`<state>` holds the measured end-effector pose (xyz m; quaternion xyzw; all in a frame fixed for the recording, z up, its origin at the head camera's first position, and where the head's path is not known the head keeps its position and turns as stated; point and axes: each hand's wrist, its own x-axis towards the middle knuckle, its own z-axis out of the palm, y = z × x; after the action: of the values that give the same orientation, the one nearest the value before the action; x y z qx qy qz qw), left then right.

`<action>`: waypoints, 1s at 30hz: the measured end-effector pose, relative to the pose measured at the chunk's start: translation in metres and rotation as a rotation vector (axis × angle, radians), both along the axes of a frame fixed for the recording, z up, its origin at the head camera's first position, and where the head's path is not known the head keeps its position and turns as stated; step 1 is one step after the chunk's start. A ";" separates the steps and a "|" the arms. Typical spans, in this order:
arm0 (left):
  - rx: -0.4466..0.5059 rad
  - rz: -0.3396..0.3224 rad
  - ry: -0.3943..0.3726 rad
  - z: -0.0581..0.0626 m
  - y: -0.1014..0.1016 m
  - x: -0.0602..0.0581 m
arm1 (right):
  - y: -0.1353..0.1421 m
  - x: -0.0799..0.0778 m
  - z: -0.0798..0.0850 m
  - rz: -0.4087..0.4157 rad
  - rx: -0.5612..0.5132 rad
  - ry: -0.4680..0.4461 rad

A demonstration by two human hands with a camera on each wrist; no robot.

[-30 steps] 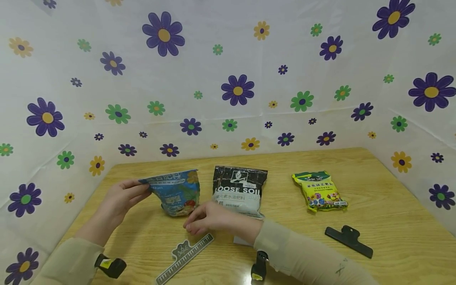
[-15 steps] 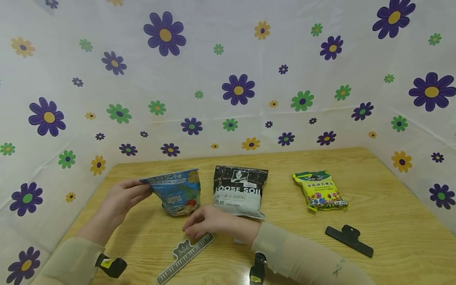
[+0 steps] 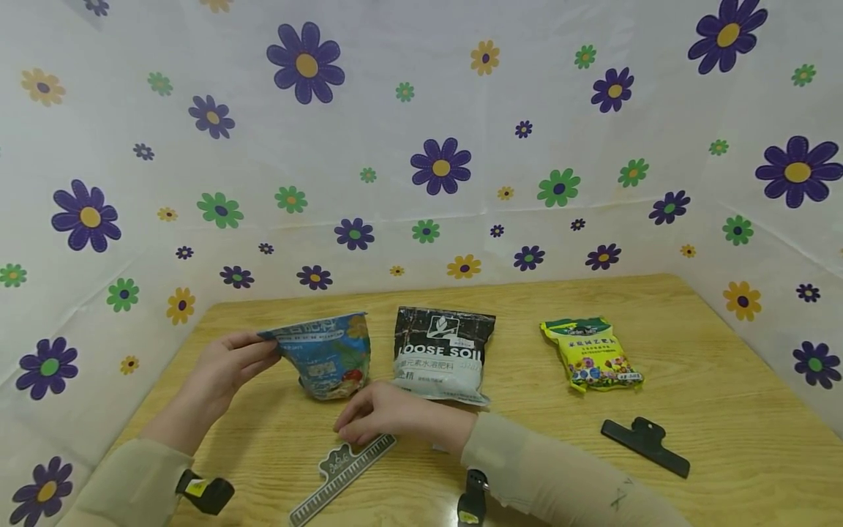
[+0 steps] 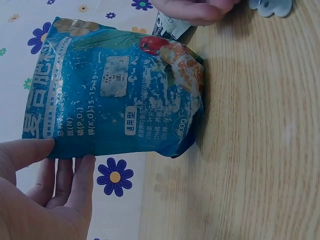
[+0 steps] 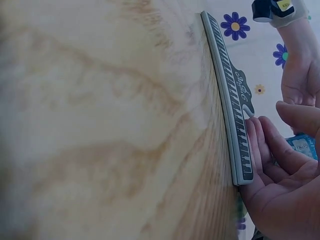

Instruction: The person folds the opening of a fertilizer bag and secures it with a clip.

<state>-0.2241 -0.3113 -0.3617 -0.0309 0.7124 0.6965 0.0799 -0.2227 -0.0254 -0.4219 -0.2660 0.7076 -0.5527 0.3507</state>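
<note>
My left hand [image 3: 230, 362] pinches the upper left corner of a blue fertilizer bag [image 3: 326, 359], which stands upright on the table. In the left wrist view the bag [image 4: 120, 90] shows its printed front, with the thumb and fingers at its top edge. My right hand [image 3: 378, 413] is at the upper end of a grey clip [image 3: 339, 476] with a piano-key pattern. In the right wrist view the right hand's fingers [image 5: 280, 155] are loosely bent beside the clip [image 5: 230, 95], the thumb held apart. Whether the fingertips touch it I cannot tell.
A black and white "Loose Soil" bag [image 3: 444, 351] stands behind my right hand. Farther right are a yellow bag [image 3: 593, 351] and a black clip [image 3: 645, 445] on the wooden table [image 3: 527, 300]. Part of a small white thing [image 3: 440, 446] shows under the right forearm.
My right hand has shifted slightly left and down, closer to the grey clip. The left hand and the blue bag have hardly moved.
</note>
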 end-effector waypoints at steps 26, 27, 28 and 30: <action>0.004 0.003 -0.007 -0.001 0.000 -0.001 | -0.006 0.004 -0.001 0.087 0.063 0.166; 0.003 0.003 -0.007 -0.001 0.000 -0.001 | -0.007 0.004 -0.001 0.086 0.065 0.164; 0.001 0.002 -0.008 -0.001 0.000 -0.001 | -0.007 0.004 -0.001 0.085 0.065 0.162; -0.003 0.001 -0.008 -0.001 0.000 -0.001 | -0.007 0.004 -0.001 0.086 0.063 0.156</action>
<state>-0.2250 -0.3111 -0.3623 -0.0342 0.7133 0.6952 0.0825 -0.2186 -0.0326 -0.4231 -0.3271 0.7377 -0.4925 0.3260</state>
